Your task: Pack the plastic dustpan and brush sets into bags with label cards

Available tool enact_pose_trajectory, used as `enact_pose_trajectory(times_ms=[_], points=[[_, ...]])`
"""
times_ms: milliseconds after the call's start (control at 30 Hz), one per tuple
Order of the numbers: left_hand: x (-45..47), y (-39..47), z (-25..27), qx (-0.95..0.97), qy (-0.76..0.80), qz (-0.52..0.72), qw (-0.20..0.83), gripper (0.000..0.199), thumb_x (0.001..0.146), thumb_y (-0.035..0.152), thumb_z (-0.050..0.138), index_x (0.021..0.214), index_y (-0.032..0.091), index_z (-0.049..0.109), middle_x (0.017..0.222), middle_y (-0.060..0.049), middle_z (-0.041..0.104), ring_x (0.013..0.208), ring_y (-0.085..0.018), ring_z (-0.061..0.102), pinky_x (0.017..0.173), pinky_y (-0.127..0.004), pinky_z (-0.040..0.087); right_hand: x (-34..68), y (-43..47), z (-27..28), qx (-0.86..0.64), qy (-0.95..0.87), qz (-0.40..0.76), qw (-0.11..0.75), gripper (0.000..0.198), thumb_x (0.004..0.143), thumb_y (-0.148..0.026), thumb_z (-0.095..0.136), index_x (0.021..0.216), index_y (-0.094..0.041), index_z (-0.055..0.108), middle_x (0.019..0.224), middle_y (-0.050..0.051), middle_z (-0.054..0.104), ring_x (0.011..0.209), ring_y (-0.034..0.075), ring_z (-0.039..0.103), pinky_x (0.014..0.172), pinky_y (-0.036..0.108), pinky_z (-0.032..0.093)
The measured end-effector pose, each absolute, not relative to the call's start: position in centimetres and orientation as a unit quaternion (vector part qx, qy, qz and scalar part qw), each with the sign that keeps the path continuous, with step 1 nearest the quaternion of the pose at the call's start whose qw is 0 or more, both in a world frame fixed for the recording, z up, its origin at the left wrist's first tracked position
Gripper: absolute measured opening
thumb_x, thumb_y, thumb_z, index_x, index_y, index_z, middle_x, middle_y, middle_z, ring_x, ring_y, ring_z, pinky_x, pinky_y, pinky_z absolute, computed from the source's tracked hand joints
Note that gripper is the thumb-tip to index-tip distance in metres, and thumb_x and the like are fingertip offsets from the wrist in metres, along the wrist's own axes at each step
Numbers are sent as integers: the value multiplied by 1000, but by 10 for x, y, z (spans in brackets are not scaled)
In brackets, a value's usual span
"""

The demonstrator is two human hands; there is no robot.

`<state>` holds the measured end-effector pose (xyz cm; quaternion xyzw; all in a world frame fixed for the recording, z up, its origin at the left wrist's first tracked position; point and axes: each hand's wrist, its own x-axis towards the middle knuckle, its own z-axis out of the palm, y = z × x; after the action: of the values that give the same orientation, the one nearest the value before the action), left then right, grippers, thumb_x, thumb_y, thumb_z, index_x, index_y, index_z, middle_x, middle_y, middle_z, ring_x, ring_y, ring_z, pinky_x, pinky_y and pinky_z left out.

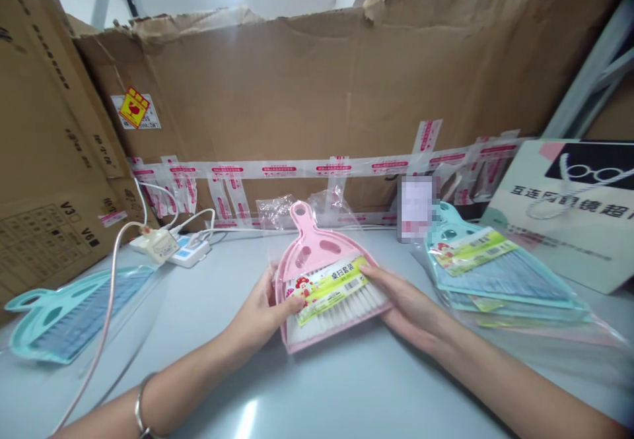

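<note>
A pink dustpan and brush set (324,244) in a clear plastic bag is held up in the middle, handle pointing away from me. White bristles and a yellow-green label show on its face. My left hand (272,303) grips its left edge, thumb on the label. My right hand (396,297) holds the right edge, its thumb over the label's end. To the right lies a stack of bagged turquoise dustpan sets (500,274), with pink at the bottom. Another turquoise dustpan set (79,313) with blue-grey bristles lies at the left.
A white power strip (191,251) with a plugged-in charger (161,244) and trailing cables sits at the back left of the grey table (347,399). Taped cardboard (307,96) walls the back. A cardboard box (49,129) stands left, and a printed bag (559,208) leans at the right.
</note>
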<state>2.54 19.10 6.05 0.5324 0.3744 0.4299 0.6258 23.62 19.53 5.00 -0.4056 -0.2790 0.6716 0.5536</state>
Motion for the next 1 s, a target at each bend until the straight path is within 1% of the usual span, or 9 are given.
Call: enact_pose_trajectory(times_ms=[67, 133, 233, 333, 400, 500, 633, 833, 1000], points=[[24, 192, 61, 526, 379, 426, 631, 59, 67, 26, 70, 116, 18, 40, 111, -10, 60, 89, -22, 63, 76, -31, 51, 236, 194, 52, -350, -301, 728, 507, 32, 69, -15, 65, 100, -8, 60, 89, 10, 69, 82, 19, 65, 76, 29, 52], [23, 193, 62, 517, 391, 423, 633, 57, 66, 28, 71, 114, 16, 42, 108, -11, 62, 87, -21, 63, 75, -31, 51, 234, 194, 50, -352, -307, 721, 512, 29, 70, -12, 64, 98, -7, 62, 87, 10, 70, 81, 18, 66, 75, 27, 52], [24, 195, 61, 499, 435, 412, 626, 52, 67, 34, 69, 110, 14, 49, 97, -10, 67, 81, -20, 64, 68, -28, 50, 231, 195, 44, -411, -300, 692, 512, 28, 72, -18, 65, 98, -7, 63, 82, 10, 70, 74, 18, 66, 70, 26, 54], [22, 200, 57, 479, 503, 370, 617, 44, 69, 44, 63, 97, 10, 59, 80, -9, 69, 69, -18, 65, 56, -22, 47, 231, 196, 42, -456, -287, 689, 484, 30, 73, -26, 64, 98, -7, 62, 83, 11, 70, 71, 18, 66, 64, 26, 55], [19, 204, 55, 465, 524, 356, 618, 42, 71, 48, 60, 89, 9, 62, 75, -9, 69, 66, -16, 64, 52, -20, 46, 233, 195, 44, -443, -274, 710, 474, 29, 75, -24, 62, 99, -7, 61, 86, 12, 69, 74, 17, 66, 66, 27, 55], [14, 207, 53, 452, 503, 348, 649, 41, 72, 45, 60, 95, 11, 60, 80, -8, 69, 68, -15, 64, 57, -21, 49, 237, 194, 50, -408, -250, 746, 464, 25, 77, -15, 55, 100, -5, 59, 91, 15, 68, 82, 17, 66, 75, 27, 54], [11, 206, 54, 448, 455, 321, 699, 37, 72, 37, 64, 100, 12, 59, 90, -8, 68, 74, -13, 64, 65, -20, 51, 238, 193, 54, -390, -240, 763, 456, 27, 75, -6, 51, 102, -3, 56, 95, 17, 66, 88, 18, 64, 76, 25, 53], [15, 205, 51, 485, 412, 337, 694, 52, 65, 25, 72, 112, 12, 52, 104, -12, 65, 84, -17, 64, 69, -22, 50, 233, 192, 47, -453, -289, 720, 440, 31, 75, -24, 62, 102, -9, 58, 96, 14, 67, 79, 19, 66, 69, 31, 56], [18, 205, 50, 467, 455, 364, 665, 48, 68, 31, 69, 109, 11, 54, 93, -12, 69, 77, -20, 66, 67, -26, 51, 230, 191, 48, -450, -290, 722, 438, 32, 72, -14, 63, 102, -7, 57, 87, 13, 69, 74, 18, 66, 70, 29, 55]])
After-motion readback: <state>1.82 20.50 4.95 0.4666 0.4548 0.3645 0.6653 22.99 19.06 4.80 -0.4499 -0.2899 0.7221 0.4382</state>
